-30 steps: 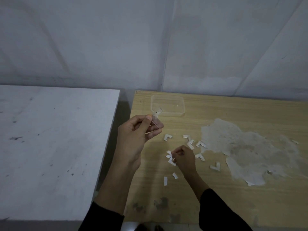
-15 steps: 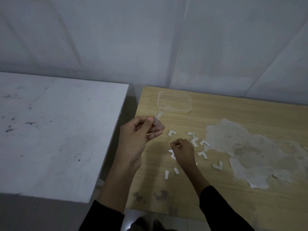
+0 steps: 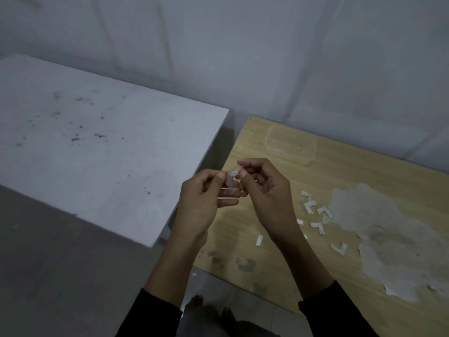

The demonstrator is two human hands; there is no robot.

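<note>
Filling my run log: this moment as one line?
left-hand grip: pinches small white piece | right-hand grip: pinches same piece | L-shaped pieces: loose on wooden table

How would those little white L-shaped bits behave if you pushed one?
Probably very light: the bits look thin and tiny, so one would likely skid across the table at a nudge. They seem fairly stiff, each keeping its bend. Lying flat, they should not roll.

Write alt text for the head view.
A left hand and right hand pinch a small white plastic piece over a light wooden table's edge. White L-shaped pieces lie scattered to the right; a clear plastic tub sits behind.
</note>
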